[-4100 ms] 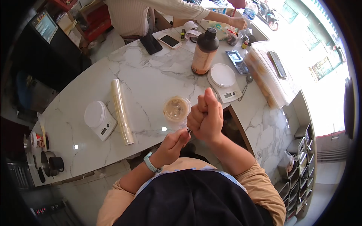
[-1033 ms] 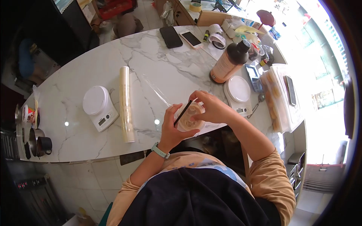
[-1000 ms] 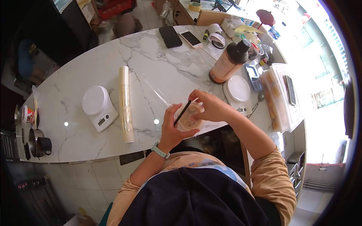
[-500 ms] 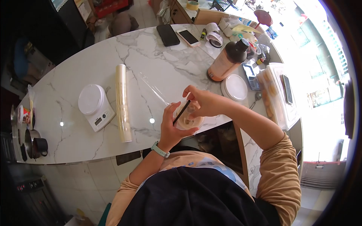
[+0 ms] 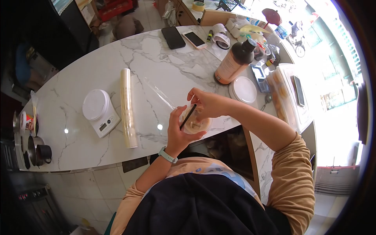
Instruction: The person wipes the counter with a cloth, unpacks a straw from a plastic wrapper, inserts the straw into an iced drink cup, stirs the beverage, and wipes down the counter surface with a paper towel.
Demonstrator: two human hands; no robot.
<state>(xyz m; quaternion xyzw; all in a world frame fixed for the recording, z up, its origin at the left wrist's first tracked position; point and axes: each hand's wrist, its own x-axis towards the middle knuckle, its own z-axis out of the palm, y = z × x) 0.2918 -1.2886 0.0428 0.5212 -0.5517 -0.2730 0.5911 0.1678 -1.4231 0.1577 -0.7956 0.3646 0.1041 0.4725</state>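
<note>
My left hand (image 5: 177, 127) is wrapped around the side of a round clear tub (image 5: 199, 127) with pale contents, near the table's front edge. A thin black stick (image 5: 188, 116) slants across the tub beside my left fingers; whether it is gripped or just lies there I cannot tell. My right hand (image 5: 205, 103) bends over the tub from the right, fingers curled together and reaching down at its rim and opening. Its fingertips are partly hidden. A strip of clear film (image 5: 158, 92) lies on the table behind the tub.
On the marble table (image 5: 98, 58) are a roll of cling film (image 5: 126, 109), a white kitchen scale (image 5: 102, 121), two phones, a large dark-capped bottle (image 5: 235, 62), a stack of white lids (image 5: 243, 90) and a spoon (image 5: 267, 101). A clear food box (image 5: 284, 98) stands at right.
My right hand has shifted very slightly left over the tub. My left hand keeps its hold. The view has moved a little.
</note>
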